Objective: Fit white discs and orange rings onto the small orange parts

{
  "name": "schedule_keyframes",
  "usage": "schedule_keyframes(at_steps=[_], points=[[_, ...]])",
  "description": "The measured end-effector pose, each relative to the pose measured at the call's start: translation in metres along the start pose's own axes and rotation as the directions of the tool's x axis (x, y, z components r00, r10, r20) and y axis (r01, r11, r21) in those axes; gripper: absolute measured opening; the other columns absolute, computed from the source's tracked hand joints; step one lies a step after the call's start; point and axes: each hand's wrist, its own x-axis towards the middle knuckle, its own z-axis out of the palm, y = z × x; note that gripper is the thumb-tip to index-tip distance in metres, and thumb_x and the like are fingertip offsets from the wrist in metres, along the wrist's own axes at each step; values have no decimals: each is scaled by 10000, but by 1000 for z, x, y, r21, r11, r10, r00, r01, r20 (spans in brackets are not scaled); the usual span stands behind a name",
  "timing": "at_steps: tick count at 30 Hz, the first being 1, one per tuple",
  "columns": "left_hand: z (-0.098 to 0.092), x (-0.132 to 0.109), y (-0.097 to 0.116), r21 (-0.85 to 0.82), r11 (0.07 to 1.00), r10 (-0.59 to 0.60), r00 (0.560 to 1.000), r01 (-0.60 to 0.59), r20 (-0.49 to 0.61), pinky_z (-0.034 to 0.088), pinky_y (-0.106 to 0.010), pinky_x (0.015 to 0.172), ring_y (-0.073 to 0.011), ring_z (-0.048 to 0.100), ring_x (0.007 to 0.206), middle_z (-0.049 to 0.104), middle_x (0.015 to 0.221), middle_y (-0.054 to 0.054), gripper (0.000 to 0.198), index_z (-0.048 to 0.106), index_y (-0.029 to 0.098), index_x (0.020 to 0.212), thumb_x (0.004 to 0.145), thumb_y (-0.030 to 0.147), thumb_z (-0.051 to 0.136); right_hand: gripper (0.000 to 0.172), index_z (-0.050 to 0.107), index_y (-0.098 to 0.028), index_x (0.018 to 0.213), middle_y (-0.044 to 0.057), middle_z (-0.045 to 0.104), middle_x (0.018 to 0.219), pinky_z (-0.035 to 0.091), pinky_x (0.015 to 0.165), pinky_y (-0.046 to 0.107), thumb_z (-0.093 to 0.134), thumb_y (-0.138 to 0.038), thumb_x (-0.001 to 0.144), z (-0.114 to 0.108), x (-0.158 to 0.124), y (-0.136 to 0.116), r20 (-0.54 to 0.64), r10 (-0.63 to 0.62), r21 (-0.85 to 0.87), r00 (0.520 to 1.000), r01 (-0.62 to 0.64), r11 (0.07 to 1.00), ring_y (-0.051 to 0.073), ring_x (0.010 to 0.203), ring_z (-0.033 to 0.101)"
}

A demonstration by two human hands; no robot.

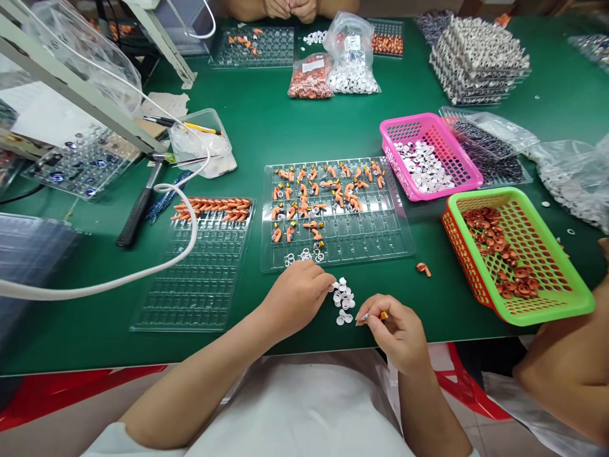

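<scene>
My left hand (301,293) is closed in a pinch at the left edge of a small pile of white discs (343,297); what its fingertips hold is too small to name. To the right of the pile, my right hand (398,330) has its fingers curled round a small part (383,315) with a yellow end and a metallic tip. Beyond both hands lies a clear compartment tray (375,244) with orange curved pieces (339,198) and, at its near edge, several white rings (304,255). A single orange piece (423,269) rests on the green table (266,120) at the right.
A pink basket (431,122) holds white discs; a green basket (578,298) holds copper-coloured parts. At left are another clear tray (190,285), a hammer (143,206) and a white cable (95,291). Another person's hands (290,7) show at the top, and a person's arm (566,368) at right.
</scene>
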Motion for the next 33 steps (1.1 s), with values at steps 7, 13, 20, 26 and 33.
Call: schedule_keyframes(at_steps=[7,13,20,26,33], points=[[-10,0,20,-541,768,-376,925,343,53,552,-231,646,-149,717,693,795,824,-7,100,767,196,941,872,213,697,150,539,-226,839,66,728,1088,564,772,335,516,-106,926,15,-3,-9,-136,-70,-10,988,70,998,174,833,694],[-3,0,28,-650,671,-425,904,355,55,597,-219,686,-155,755,733,812,871,-12,172,782,186,973,846,151,671,196,541,-233,867,57,712,1169,561,797,321,520,-38,871,31,4,-22,-80,-175,-116,981,165,980,162,862,706],[1,-5,23,-619,725,-386,922,303,-1,620,-220,713,-161,768,759,815,894,-26,210,779,164,1000,840,112,652,189,532,-231,886,51,725,1076,551,780,292,521,-43,867,31,6,-26,-41,-247,-269,968,227,936,172,934,711],[0,-7,25,-627,720,-345,937,299,51,630,-247,774,-165,769,763,813,939,-37,248,768,154,1059,859,121,626,186,536,-227,905,63,716,1063,565,807,309,528,-47,858,32,8,-25,-17,-290,-358,957,265,896,186,977,715],[-12,-12,22,-765,512,-286,917,391,277,612,-235,804,-168,762,863,804,1012,-30,303,747,185,1152,877,173,619,248,516,-217,947,88,722,1001,569,847,334,549,-2,829,26,9,-29,128,-417,-461,900,426,778,206,1040,710]])
